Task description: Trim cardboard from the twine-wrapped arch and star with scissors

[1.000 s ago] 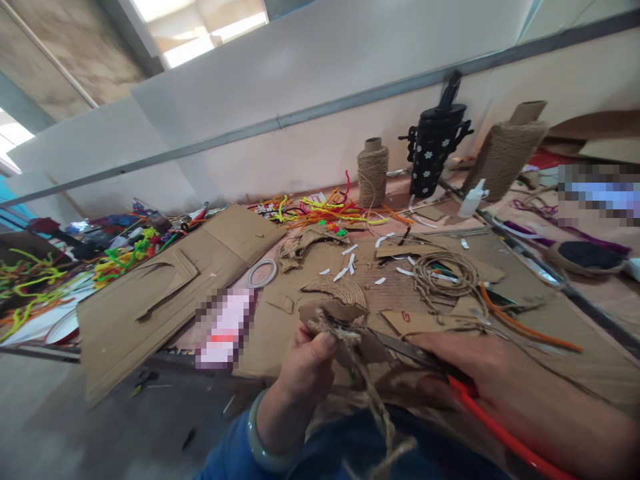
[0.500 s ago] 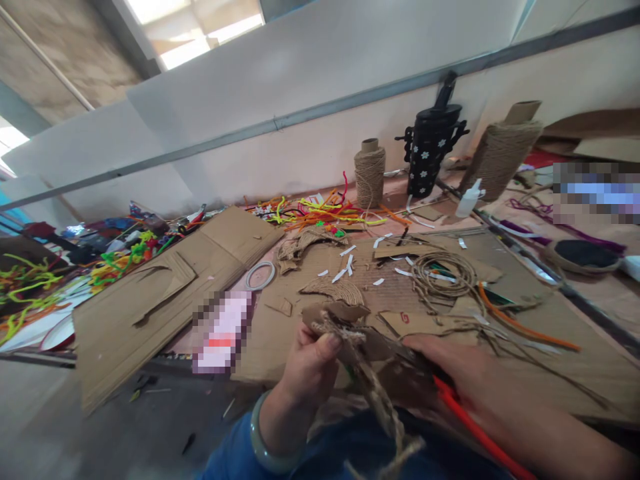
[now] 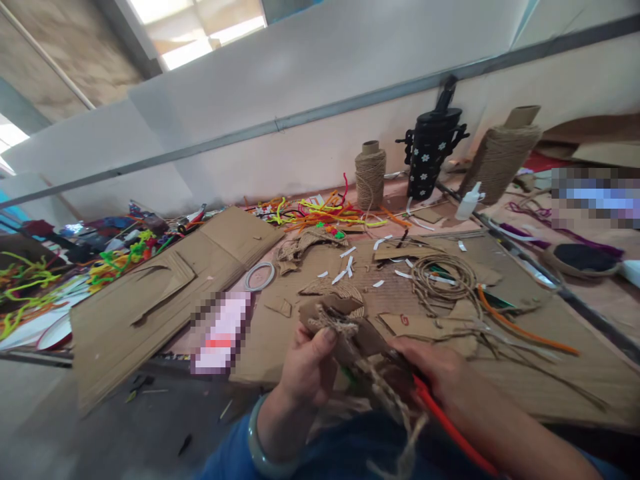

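1. Left hand [image 3: 307, 373]: clenched on a small cardboard piece [image 3: 345, 319], held over the near edge of the desk [image 3: 607, 303]. The thumb pins jute twine [image 3: 334, 325] wound on top.
2. Right hand [image 3: 440, 380]: grips red-handled scissors [image 3: 443, 420], tip at the piece.
3. Progress, as judged: only the top is wrapped, and a long tail dangles uncut.
4. Against a second ago: the right hand has closed in leftward, while the left has barely shifted.
5. Farther off: twine coil [image 3: 445, 277], pipe cleaners [image 3: 320, 212], spool [image 3: 371, 175].

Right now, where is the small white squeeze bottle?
In the head view the white squeeze bottle sits on the far right of the table, just in front of the gap between the black flowered container and the large twine cone.
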Tool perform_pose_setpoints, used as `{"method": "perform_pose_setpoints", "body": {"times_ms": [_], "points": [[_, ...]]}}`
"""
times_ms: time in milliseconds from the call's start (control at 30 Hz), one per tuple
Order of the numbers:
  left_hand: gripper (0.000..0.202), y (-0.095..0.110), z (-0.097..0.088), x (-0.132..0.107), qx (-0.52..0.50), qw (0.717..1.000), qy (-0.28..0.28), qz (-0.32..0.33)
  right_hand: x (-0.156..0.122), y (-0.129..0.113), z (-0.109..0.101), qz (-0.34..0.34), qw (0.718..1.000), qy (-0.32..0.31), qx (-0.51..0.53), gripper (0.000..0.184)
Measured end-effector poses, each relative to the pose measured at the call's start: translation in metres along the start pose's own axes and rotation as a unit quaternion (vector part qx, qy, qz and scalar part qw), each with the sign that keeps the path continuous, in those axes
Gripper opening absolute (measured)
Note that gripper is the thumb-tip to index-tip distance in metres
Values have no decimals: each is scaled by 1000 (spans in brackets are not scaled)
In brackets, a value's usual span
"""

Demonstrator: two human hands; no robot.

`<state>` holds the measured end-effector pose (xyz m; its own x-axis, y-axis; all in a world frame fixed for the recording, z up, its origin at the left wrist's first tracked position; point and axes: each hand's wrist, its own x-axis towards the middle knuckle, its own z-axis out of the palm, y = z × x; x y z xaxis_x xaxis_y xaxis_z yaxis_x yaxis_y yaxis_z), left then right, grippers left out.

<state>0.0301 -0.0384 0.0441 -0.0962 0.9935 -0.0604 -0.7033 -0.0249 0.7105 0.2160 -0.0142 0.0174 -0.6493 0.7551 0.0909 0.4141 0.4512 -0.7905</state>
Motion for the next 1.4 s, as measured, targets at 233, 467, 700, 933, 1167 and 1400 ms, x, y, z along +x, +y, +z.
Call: {"method": "perform_pose_setpoints", "body": {"times_ms": [233, 467, 700, 933, 1167, 1400], "points": [[25, -3, -2, 2, -8, 1000, -2, 5, -6, -1, 1, 15, 1000, 11, -3, 23], [28, 1, -5, -2, 16, 1000, -1, 4, -9, -20, -18, 24, 997, -59, 42, 20], [30, 1, -4, -3, 8, 1000, -1, -5, -5, -27, -24, 20, 997, -63, 30, 19], [24, -10, -4, -3, -11, 1000, -18, -11, 2, -23, -18, 37, 998, -27, 45, 30], [22, -7, -3, -3, -4, 999, -29, -18, 2, -23, -18, 44, 996, -41, 63, 33], [26, -8, -3, 3, 36, 999, -31, -10, -3, -20, -15, 45, 998, -8, 32, 27]]}}
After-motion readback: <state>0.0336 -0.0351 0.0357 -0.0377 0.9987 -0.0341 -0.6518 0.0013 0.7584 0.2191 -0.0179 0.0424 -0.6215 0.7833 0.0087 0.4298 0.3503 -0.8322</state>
